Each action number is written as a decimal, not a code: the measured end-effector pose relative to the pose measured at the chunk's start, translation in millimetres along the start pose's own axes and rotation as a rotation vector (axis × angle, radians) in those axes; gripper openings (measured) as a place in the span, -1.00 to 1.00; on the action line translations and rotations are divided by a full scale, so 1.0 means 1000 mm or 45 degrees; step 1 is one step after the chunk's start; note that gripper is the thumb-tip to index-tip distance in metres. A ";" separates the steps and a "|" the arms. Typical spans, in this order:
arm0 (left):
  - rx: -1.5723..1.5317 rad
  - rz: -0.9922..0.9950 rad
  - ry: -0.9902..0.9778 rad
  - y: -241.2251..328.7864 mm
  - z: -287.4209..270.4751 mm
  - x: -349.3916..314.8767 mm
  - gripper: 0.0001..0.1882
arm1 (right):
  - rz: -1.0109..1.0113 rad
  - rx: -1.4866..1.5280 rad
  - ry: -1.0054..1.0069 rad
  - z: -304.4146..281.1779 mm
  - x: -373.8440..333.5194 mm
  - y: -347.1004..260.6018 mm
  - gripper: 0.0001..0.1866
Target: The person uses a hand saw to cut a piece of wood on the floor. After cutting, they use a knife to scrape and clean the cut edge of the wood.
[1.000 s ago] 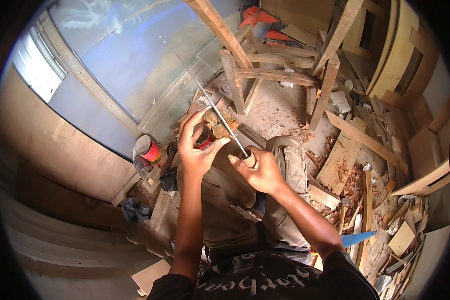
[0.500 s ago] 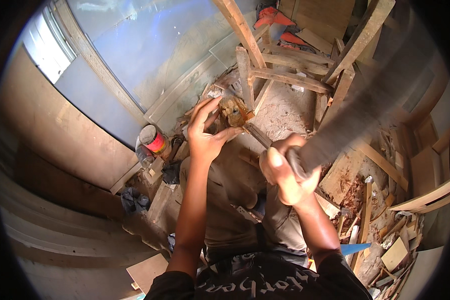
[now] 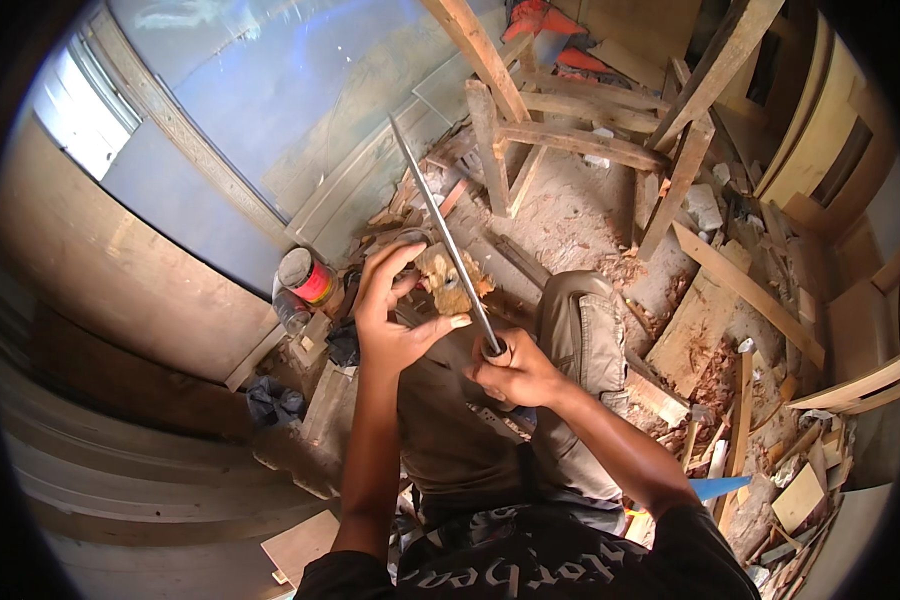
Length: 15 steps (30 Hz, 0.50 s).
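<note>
A rough, yellowish-brown chunk of wood [image 3: 438, 285] is in front of me, its uneven top showing a small dark spot. The curved fingers and thumb of my left hand [image 3: 390, 310] are around its left and near sides. My right hand [image 3: 515, 368] is closed around the dark handle of a machete [image 3: 432, 200]. The long blade appears nearly edge-on, pointing up and to the left, and crosses in front of the wood's right part. Whether its edge touches the wood, I cannot tell. The underside of the wood is hidden.
A wooden frame [image 3: 580, 142] stands on the dusty floor ahead. At left is a red-and-black can [image 3: 306, 277] beside a clear container. Planks [image 3: 750, 290] and scraps litter the right side. My bent knee [image 3: 585, 310] is near my right hand. A blue panel [image 3: 300, 110] stands at the back.
The machete has swung from the upper right, where it was blurred, down and left across the wood. My right hand moved left and lower. The left hand and wood appear slightly nearer me.
</note>
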<state>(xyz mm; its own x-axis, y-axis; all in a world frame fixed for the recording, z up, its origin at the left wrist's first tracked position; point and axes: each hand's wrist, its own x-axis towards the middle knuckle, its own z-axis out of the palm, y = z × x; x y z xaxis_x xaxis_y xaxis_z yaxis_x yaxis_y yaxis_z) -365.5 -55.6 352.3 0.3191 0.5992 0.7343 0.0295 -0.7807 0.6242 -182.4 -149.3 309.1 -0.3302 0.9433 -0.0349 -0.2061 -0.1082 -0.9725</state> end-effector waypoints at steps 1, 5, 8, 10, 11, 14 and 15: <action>-0.013 0.002 0.019 0.000 -0.002 -0.006 -0.08 | -0.025 -0.035 -0.052 0.000 0.000 0.003 -0.80; 0.022 0.026 0.066 0.009 -0.015 -0.022 -0.09 | -0.103 -0.073 -0.280 0.001 0.007 0.009 -0.80; -0.022 -0.023 0.112 0.009 -0.019 -0.032 -0.06 | -0.025 -0.006 -0.372 0.002 0.011 0.008 -0.80; -0.012 0.027 0.130 0.007 -0.023 -0.034 -0.07 | 0.158 0.102 -0.432 0.003 0.015 0.011 -0.79; -0.014 0.059 0.138 0.007 -0.023 -0.032 -0.08 | 0.165 0.222 -0.499 0.002 0.017 0.013 -0.79; -0.074 -0.002 0.152 0.006 -0.029 -0.033 -0.09 | 0.164 0.535 -0.712 0.002 0.029 0.025 -0.76; -0.138 -0.037 0.181 0.003 -0.031 -0.034 -0.10 | 0.186 0.522 -0.712 -0.001 0.032 0.023 -0.77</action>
<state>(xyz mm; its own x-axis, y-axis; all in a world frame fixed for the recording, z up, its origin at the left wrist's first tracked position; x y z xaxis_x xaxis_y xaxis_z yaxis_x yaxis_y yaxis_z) -405.5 -72.4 337.4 0.1826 0.6462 0.7410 -0.0676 -0.7436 0.6652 -197.2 -121.3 285.0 -0.7821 0.6190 0.0717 -0.4171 -0.4345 -0.7983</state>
